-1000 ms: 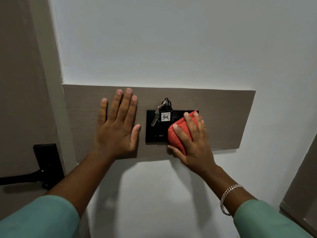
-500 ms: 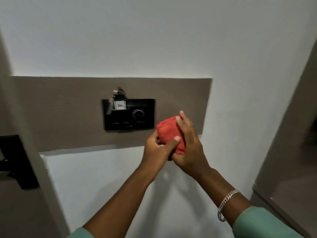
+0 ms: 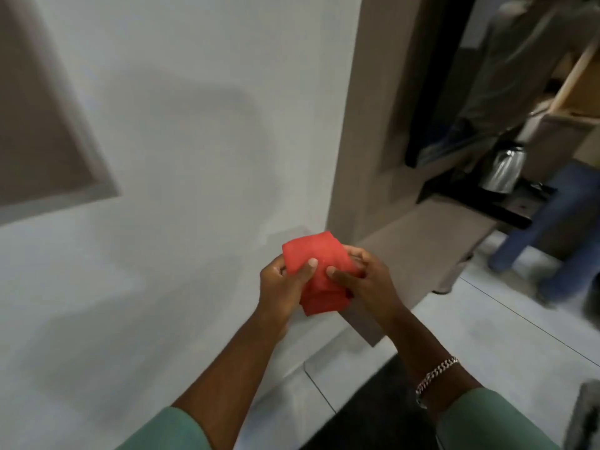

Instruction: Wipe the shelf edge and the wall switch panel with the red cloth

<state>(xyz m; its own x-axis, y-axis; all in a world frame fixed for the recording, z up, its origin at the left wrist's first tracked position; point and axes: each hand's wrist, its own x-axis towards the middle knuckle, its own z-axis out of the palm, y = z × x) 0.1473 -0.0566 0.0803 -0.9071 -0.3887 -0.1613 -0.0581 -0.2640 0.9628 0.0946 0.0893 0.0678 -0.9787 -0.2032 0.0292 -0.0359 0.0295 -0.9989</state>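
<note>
Backdrop: white wall (image 3: 194,125) (blurred)
Red cloth (image 3: 316,271): folded, between 2 hands
Left hand (image 3: 282,287): grasping the cloth
Right hand (image 3: 367,284): grasping the cloth

Steel kettle (image 3: 504,170) on black tray (image 3: 506,207), dark floor mat (image 3: 373,414)

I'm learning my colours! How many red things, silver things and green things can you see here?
Red: 1, the red cloth, held in both the left hand and the right hand.
Silver: 2, the kettle and the bracelet.
Green: 2, the left sleeve and the right sleeve.
Total: 5
</note>
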